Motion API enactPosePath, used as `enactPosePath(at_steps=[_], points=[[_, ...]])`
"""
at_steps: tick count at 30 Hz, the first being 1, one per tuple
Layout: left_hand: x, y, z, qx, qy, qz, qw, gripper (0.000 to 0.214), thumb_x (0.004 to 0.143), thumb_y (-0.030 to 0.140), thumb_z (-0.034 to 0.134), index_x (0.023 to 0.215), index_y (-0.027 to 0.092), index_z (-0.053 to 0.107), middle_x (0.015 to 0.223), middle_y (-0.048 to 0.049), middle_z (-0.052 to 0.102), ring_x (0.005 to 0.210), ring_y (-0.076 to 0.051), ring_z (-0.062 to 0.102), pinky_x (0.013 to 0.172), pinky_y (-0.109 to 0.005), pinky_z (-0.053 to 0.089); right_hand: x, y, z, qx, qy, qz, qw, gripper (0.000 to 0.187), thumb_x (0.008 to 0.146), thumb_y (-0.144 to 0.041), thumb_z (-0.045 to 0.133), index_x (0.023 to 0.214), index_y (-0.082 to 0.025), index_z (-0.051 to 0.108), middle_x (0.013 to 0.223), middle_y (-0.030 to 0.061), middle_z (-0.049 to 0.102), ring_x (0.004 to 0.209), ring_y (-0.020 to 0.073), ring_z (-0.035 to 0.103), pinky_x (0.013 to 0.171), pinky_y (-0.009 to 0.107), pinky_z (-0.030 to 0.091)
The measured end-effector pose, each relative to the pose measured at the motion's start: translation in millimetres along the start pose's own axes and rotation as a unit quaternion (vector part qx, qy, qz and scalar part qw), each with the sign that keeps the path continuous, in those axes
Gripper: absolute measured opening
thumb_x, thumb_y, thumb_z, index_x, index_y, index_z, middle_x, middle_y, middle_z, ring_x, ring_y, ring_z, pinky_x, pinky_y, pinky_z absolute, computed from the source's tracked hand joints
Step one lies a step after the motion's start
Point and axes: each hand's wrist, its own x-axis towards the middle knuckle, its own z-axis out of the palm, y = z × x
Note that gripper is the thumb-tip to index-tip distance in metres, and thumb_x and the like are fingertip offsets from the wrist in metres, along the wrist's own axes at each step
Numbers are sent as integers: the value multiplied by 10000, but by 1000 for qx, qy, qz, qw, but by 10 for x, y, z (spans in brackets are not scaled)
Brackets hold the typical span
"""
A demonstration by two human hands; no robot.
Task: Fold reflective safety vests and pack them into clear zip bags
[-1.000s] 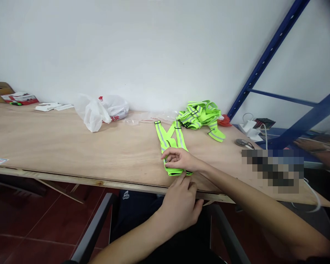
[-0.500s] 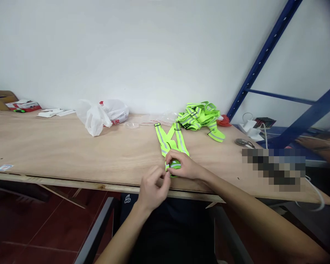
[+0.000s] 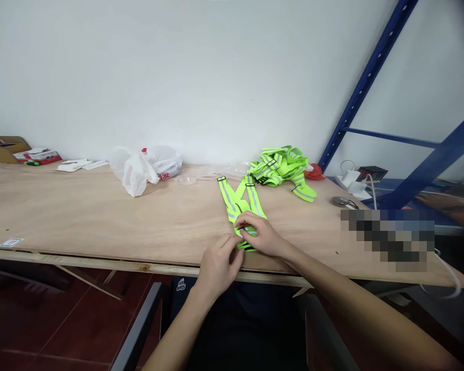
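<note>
A neon-yellow reflective strap harness [image 3: 232, 202] with grey stripes and black buckles lies on the wooden table, its near end bunched under my fingers. My right hand [image 3: 260, 233] rests over that near end, thumb and fingers closed on the webbing. From the left, my left hand [image 3: 221, 262] pinches the harness's near edge, fingertips close to those of the right hand. The exact bit of strap between the fingertips is partly hidden. Behind, a tangled heap of similar reflective straps [image 3: 280, 166] sits near the wall.
White plastic bags [image 3: 139, 172] and flat clear bags [image 3: 220, 171] lie along the wall. At the far left are an open cardboard box [image 3: 5, 149] and a red-and-white box [image 3: 38, 156]. A blue metal rack [image 3: 365, 77] and white adapters [image 3: 355, 184] stand right. Another person's arm [image 3: 454, 203] shows there.
My left hand has shifted slightly right and closer to the right hand at the harness's near end. The view has tilted up a little; the straps behind lie as before.
</note>
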Motion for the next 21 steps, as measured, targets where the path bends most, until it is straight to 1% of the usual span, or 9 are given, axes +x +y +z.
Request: enactPosePath(at_steps=[2, 3, 5, 7, 9, 12, 16, 18, 21], points=[[24, 15, 16, 17, -9, 4, 1000, 282, 936, 161, 523, 1199, 212, 611, 1097, -69, 690, 962, -219, 659, 839, -342, 540, -7, 23, -7, 19, 18, -7, 1000, 347, 688, -54, 472, 959, -223, 606, 976, 50, 624, 935, 201, 605, 835, 339, 486], [39, 25, 26, 28, -15, 5, 999, 287, 936, 167, 531, 1206, 213, 617, 1124, -74, 683, 985, -225, 655, 852, -351, 541, -11, 34, -9, 26, 23, -11, 999, 386, 663, -47, 462, 975, -226, 603, 998, 53, 620, 965, 207, 603, 858, 350, 486], [75, 48, 47, 55, -31, 6, 998, 249, 935, 178, 546, 1157, 209, 654, 1133, -80, 669, 1012, -239, 642, 869, -370, 542, -17, 49, -9, 29, 24, -20, 999, 404, 649, -39, 461, 977, -229, 604, 1022, 58, 617, 1002, 216, 597, 897, 370, 480], [110, 69, 60, 88, -45, 9, 995, 181, 930, 186, 564, 1059, 202, 690, 1101, -81, 663, 1016, -252, 623, 861, -391, 542, -24, 56, -4, 21, 23, -28, 999, 390, 667, -31, 465, 970, -229, 609, 1031, 63, 617, 1014, 218, 593, 916, 381, 475], [139, 80, 64, 114, -49, 15, 992, 145, 927, 192, 579, 996, 203, 705, 1119, -83, 664, 1046, -264, 600, 871, -412, 536, -27, 61, 8, 18, 25, -33, 999, 377, 683, -25, 467, 966, -228, 612, 1028, 66, 618, 1019, 218, 591, 921, 385, 473], [160, 70, 57, 124, -49, 27, 991, 158, 934, 189, 581, 1020, 218, 710, 1231, -73, 660, 1123, -267, 576, 939, -433, 512, -22, 75, 25, 39, 49, -25, 998, 329, 711, -44, 492, 955, -227, 616, 1002, 60, 619, 996, 215, 598, 908, 376, 479], [165, 22, 42, 119, -64, 38, 990, 184, 940, 184, 587, 1076, 224, 704, 1257, -47, 682, 1122, -248, 593, 991, -435, 483, -38, 51, -27, 97, 104, 13, 990, 134, 813, -163, 558, 919, -220, 617, 949, 57, 616, 947, 215, 614, 878, 365, 504], [171, 4, 33, 118, -68, 37, 990, 180, 918, 185, 625, 1072, 229, 708, 1242, -44, 698, 1110, -245, 604, 995, -433, 477, -105, 4, -114, 75, 128, 32, 988, 83, 856, -213, 565, 918, -218, 621, 939, 62, 625, 935, 218, 618, 864, 364, 516], [216, 1, -2, 124, -82, 36, 988, 180, 877, 189, 680, 1048, 235, 717, 1202, -47, 718, 1076, -247, 623, 983, -430, 476, -311, -80, -295, -23, 140, 34, 989, 119, 895, -218, 557, 979, -224, 642, 990, 80, 658, 975, 232, 630, 892, 385, 524]])
